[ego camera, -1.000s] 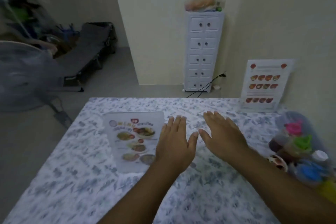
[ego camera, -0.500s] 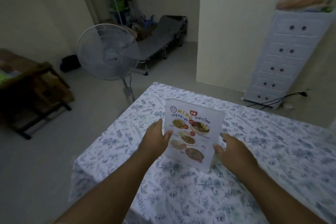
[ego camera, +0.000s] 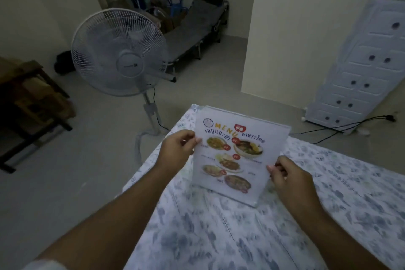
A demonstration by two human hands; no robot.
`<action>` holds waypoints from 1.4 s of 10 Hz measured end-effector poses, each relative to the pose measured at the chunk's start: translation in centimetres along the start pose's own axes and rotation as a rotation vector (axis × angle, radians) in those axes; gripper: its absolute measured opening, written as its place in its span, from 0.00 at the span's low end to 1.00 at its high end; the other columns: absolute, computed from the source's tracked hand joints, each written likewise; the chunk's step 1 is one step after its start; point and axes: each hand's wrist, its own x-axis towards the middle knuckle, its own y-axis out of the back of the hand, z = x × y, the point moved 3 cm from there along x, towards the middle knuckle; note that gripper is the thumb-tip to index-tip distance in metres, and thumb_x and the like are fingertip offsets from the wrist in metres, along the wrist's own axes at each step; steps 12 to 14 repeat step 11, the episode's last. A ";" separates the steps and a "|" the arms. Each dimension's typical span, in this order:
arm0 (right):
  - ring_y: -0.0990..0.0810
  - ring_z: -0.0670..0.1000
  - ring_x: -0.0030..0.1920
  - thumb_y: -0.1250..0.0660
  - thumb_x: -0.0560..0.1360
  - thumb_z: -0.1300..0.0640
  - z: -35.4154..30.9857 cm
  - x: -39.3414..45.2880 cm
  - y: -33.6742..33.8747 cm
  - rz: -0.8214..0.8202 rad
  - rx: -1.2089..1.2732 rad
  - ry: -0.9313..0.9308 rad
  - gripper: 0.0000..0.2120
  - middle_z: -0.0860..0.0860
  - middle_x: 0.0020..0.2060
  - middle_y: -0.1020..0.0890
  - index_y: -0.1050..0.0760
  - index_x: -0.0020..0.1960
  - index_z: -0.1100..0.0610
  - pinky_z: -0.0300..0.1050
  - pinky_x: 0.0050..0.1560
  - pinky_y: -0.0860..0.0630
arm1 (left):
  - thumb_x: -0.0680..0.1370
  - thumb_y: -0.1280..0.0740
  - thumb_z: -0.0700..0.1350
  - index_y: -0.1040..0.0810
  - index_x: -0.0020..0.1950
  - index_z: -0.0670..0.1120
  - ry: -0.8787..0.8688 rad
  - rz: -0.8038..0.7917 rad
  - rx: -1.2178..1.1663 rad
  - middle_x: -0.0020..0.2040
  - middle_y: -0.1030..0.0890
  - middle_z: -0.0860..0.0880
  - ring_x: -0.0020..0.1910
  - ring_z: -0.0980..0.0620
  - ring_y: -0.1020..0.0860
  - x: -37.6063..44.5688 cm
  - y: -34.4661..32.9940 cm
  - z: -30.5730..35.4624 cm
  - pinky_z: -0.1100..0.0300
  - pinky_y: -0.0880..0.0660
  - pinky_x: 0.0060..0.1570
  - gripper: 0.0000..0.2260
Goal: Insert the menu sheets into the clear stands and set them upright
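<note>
Menu stand: a second ago flat on table, now upright near far-left corner, sheet already inside. My left hand fingers pinch left edge, right hand fingers pinch right edge. I judge only squaring and release left.

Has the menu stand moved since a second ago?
Yes. The menu stand, then flat on the table, now stands upright near its far corner, left hand and right hand gripping its sides.

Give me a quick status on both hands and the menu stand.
Left hand and right hand each pinch a side edge of the menu stand. Stand upright on the table, sheet inside. Nothing in the way.
</note>
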 end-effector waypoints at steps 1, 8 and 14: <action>0.22 0.37 0.35 0.32 0.80 0.60 -1.8 6.0 -3.2 0.038 0.025 0.006 0.15 0.44 0.31 0.22 0.31 0.36 0.52 0.32 0.29 0.29 | 0.79 0.28 0.41 0.15 0.49 0.43 -0.016 -0.002 -0.024 0.49 0.13 0.40 0.48 0.43 0.14 7.0 1.7 -0.2 0.48 0.16 0.49 0.03; 0.21 0.34 0.33 0.34 0.82 0.59 -2.5 24.6 -12.0 0.177 0.033 -0.014 0.08 0.44 0.33 0.20 0.25 0.44 0.58 0.29 0.27 0.29 | 0.78 0.28 0.49 0.14 0.42 0.59 -0.077 0.030 -0.078 0.46 0.12 0.50 0.50 0.43 0.13 29.4 0.5 -4.9 0.42 0.17 0.54 0.06; 0.21 0.40 0.38 0.35 0.82 0.51 -3.7 24.4 -10.4 0.099 0.015 -0.064 0.09 0.43 0.39 0.17 0.21 0.56 0.55 0.39 0.35 0.28 | 0.83 0.36 0.52 0.16 0.59 0.48 -0.140 0.157 0.180 0.44 0.17 0.58 0.42 0.59 0.19 27.0 0.7 -1.5 0.65 0.26 0.39 0.12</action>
